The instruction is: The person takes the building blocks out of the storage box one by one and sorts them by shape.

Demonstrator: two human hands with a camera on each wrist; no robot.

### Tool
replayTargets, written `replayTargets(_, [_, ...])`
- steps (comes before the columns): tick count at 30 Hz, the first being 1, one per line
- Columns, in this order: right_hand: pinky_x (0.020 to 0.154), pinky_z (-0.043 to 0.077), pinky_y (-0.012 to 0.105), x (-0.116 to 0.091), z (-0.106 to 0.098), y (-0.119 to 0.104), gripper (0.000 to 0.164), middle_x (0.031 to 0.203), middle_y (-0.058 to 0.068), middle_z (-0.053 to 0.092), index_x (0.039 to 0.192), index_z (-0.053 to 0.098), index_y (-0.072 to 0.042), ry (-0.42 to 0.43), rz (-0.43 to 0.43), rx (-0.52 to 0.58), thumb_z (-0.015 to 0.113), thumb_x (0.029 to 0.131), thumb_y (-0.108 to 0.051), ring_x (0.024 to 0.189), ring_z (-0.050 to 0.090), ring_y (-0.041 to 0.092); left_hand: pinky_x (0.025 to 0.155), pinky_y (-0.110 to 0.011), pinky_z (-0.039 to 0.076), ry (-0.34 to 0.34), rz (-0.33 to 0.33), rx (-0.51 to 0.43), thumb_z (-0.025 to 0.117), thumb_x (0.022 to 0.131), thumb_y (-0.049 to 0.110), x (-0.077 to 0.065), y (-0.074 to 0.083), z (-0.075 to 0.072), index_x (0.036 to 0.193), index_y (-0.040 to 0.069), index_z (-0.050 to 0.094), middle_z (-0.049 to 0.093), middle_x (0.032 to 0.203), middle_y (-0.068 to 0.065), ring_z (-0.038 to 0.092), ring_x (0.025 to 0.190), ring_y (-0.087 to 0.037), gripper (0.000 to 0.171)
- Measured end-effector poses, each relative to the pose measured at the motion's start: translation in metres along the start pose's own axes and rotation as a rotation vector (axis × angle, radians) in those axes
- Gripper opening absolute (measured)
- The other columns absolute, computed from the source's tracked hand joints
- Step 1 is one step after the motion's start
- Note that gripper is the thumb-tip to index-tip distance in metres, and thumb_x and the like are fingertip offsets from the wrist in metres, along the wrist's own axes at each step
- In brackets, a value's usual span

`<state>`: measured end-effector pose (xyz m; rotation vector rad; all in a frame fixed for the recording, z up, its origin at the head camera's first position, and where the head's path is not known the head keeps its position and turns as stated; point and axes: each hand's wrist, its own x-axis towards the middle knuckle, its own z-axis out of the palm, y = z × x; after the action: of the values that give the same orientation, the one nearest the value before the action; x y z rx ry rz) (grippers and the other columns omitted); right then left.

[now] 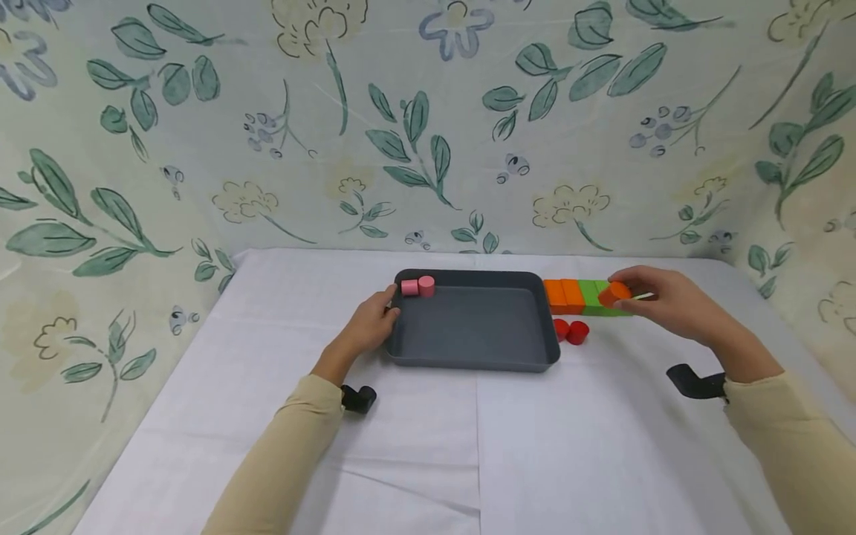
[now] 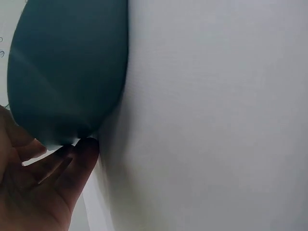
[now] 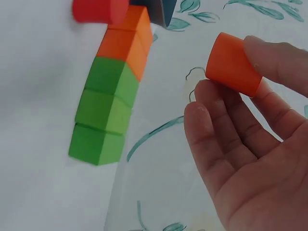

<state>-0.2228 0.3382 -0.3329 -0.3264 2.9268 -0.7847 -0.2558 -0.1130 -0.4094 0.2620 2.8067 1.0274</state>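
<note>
My right hand (image 1: 658,297) pinches an orange cylinder block (image 3: 234,64) between thumb and fingers. It is held above the right end of a row of blocks: orange blocks (image 3: 124,44) nearest the tray, then green blocks (image 3: 102,111). On the left, my left hand (image 1: 366,323) touches the outer left side of a dark grey tray (image 1: 475,327), its fingertips right at the wall in the left wrist view. Inside the tray's far left corner are two pink cylinder blocks (image 1: 417,287), one lying on its side and one upright.
Two red cylinder blocks (image 1: 578,333) stand by the tray's right side, in front of the orange blocks. A white cloth (image 1: 414,446) covers the table. Behind it hangs a floral curtain (image 1: 428,148). Black camera mounts (image 1: 695,383) jut out from both wrists.
</note>
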Motion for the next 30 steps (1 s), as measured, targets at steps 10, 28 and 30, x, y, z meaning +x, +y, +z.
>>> replayTargets(10, [0.089, 0.058, 0.053, -0.018, 0.007, 0.026, 0.050, 0.131, 0.029, 0.059, 0.139, 0.050, 0.002, -0.021, 0.046, 0.011, 0.063, 0.096, -0.020, 0.115, 0.058, 0.045, 0.115, -0.046, 0.043, 0.012, -0.019, -0.026, 0.045, 0.104, 0.016, 0.002, 0.000, 0.001, 0.158, 0.008, 0.024, 0.041, 0.156, -0.018, 0.052, 0.133, -0.030, 0.058])
replayTargets(28, [0.091, 0.057, 0.054, -0.017, 0.033, 0.032, 0.047, 0.125, 0.026, 0.063, 0.134, 0.054, 0.002, -0.065, 0.039, 0.021, 0.065, 0.093, -0.018, 0.111, 0.060, 0.041, 0.110, -0.047, 0.048, 0.016, -0.069, -0.109, 0.048, 0.103, 0.017, -0.002, -0.003, 0.002, 0.157, 0.014, 0.028, 0.042, 0.156, -0.016, 0.053, 0.135, -0.033, 0.057])
replayTargets(30, [0.092, 0.056, 0.054, -0.017, 0.035, 0.034, 0.046, 0.124, 0.026, 0.063, 0.134, 0.054, 0.002, -0.067, 0.041, 0.021, 0.065, 0.093, -0.017, 0.111, 0.060, 0.041, 0.110, -0.047, 0.048, 0.016, -0.065, -0.103, 0.048, 0.103, 0.017, -0.002, -0.001, 0.001, 0.156, 0.014, 0.028, 0.042, 0.156, -0.016, 0.053, 0.135, -0.033, 0.057])
